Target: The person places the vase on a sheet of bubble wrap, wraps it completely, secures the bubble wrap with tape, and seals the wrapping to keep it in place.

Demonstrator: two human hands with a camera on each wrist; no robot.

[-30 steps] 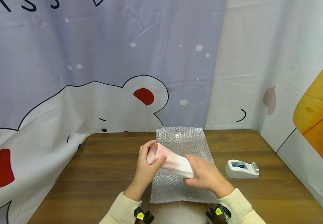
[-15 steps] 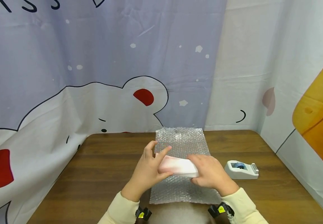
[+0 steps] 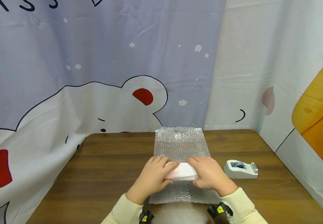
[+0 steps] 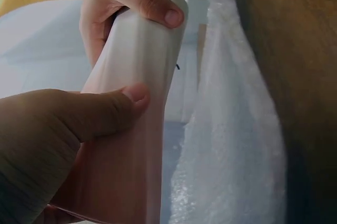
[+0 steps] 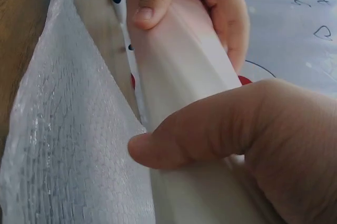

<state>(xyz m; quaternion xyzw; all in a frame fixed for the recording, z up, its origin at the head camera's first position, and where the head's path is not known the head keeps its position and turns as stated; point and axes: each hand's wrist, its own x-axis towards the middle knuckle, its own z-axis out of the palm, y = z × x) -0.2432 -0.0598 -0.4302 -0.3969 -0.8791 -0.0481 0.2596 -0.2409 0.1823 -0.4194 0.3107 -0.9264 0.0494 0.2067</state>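
Both hands hold a faceted vase (image 3: 183,171) lying sideways, its colour fading from pink on the left to white on the right. My left hand (image 3: 152,175) grips the pink, open-mouthed end, with the thumb laid along its side in the left wrist view. Around the white end curls my right hand (image 3: 209,173); its thumb presses the wall of the vase (image 5: 179,71) in the right wrist view. Under the vase a sheet of bubble wrap (image 3: 180,143) lies lengthwise on the wooden table (image 3: 114,168). The mouth of the vase is hidden behind the left hand in the head view.
To the right of the bubble wrap stands a white tape dispenser (image 3: 241,171) with a blue roll in it. A printed curtain (image 3: 116,109) hangs right behind the table's back edge and along the right side.
The vase has turned from slanted, with its mouth showing, to nearly level and lower over the bubble wrap. My left hand loosened its fingers, then closed again around the pink end.
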